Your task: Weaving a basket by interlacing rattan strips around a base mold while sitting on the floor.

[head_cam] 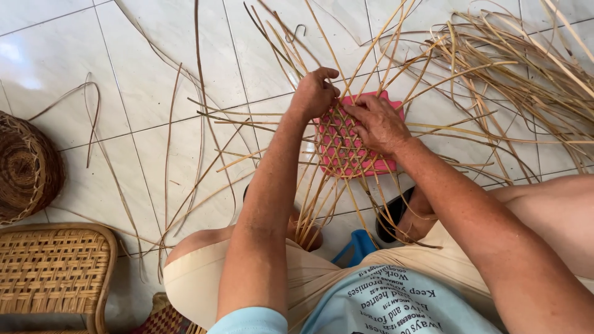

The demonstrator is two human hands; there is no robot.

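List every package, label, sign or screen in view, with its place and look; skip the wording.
Printed chest panel on the person's pale blue shirt: bottom centre, below the forearms; dark lettering in curved rows, seen upside down.
No packages, signs or screens show; the pink plastic board under the woven cane lattice bears no visible label.

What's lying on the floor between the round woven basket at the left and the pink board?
In the head view, between basket and pink board: loose cane strips on white tiles.
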